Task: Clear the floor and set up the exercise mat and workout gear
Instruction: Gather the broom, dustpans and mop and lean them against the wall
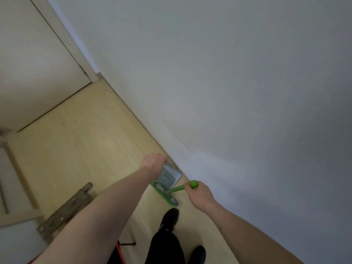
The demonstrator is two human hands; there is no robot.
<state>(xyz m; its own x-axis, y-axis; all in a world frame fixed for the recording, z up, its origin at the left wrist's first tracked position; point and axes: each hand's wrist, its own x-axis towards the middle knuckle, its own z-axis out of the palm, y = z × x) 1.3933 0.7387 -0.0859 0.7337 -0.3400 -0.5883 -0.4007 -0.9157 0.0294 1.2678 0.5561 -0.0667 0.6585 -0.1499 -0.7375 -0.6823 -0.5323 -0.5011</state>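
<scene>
Right hand (198,195) grips the round-tipped green plastic broom handle (182,187); left hand (154,164) holds the ribbed grey-blue plastic dustpan (168,176) on the pale wood-plank floor (76,145).

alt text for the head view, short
Seen from above, a person's right hand grips the green handle of a flat mop, while the left hand holds a grey dustpan against the baseboard on a pale wood floor.

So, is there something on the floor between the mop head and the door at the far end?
Nothing visible. The floor from the mop head along the wall to the door is bare. The wooden piece lies off to the left of that path.
</scene>
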